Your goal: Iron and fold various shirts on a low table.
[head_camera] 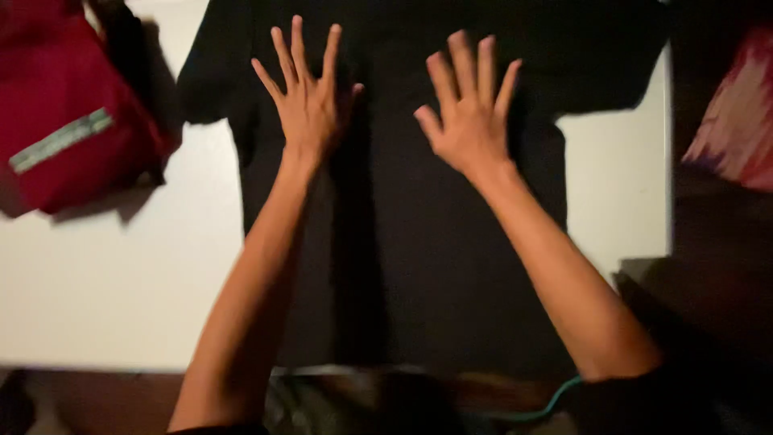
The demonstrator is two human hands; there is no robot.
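Hands laid flat on a dark garment, seen from above. Left hand [310,101] rests palm down on the upper middle of a black shirt [403,266], fingers spread wide and pointing away from the person, gripping nothing. Right hand [469,109] lies just beside it, also palm down on the cloth, fingers fanned and holding nothing; a narrow strip of fabric shows between the two thumbs. Both forearms reach up from the lower edge of the view and cross the shirt's lower half.

Shirt is spread out on a white table [121,274], its body running from the near edge of the table to the far edge of the view. One short sleeve extends to the left, the other to the right, both lying flat on the white surface. Whether the front or the back faces up cannot be told, since the cloth is very dark and the picture is slightly blurred.

Red bag [72,121] with a pale grey-green strip sits on the table's far left corner, apart from the shirt. Pink and white patterned cloth [737,121] lies beyond the table's right edge. Thin green cord [555,399] curves below the right elbow.
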